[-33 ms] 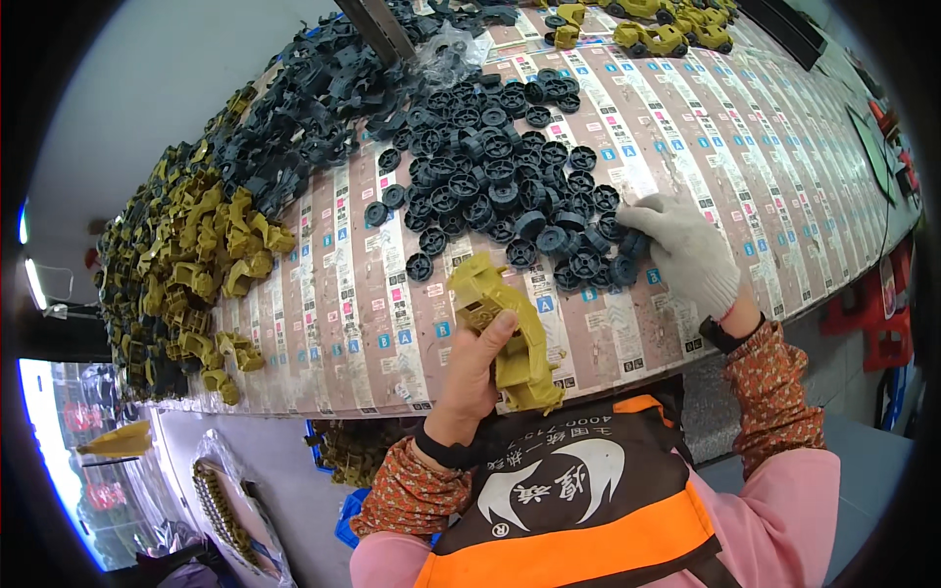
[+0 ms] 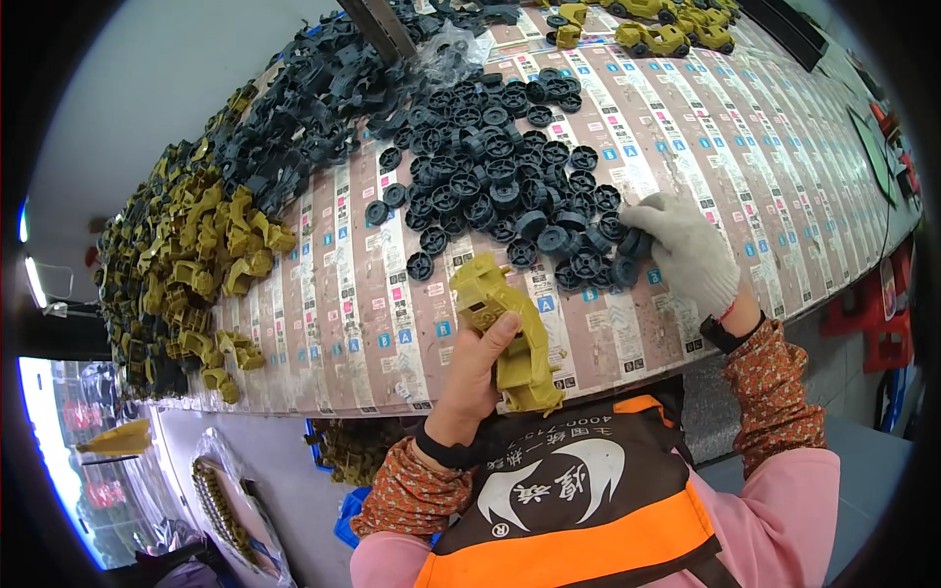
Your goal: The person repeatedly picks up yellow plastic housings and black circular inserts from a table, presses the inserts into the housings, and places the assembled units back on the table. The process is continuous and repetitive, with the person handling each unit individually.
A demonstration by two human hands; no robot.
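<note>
My bare left hand (image 2: 472, 370) is closed around an olive-yellow plastic toy car body (image 2: 525, 355), held tilted at the table's near edge. The thumb presses on its side. My right hand (image 2: 690, 253), in a pale knitted glove, reaches to the right edge of a pile of dark toy wheels (image 2: 480, 176). Its fingers are bent round a dark toy wheel (image 2: 633, 244) there, and the glove partly hides that wheel. The wheels lie loose and overlapping, most showing their spokes.
Olive-yellow car bodies (image 2: 196, 274) are heaped at the left, beside a large heap of dark plastic parts (image 2: 304, 108). A metal post (image 2: 378, 29) rises at the back. Toy cars with wheels (image 2: 655, 39) stand at the far right. A red stool (image 2: 887, 328) is right of the table.
</note>
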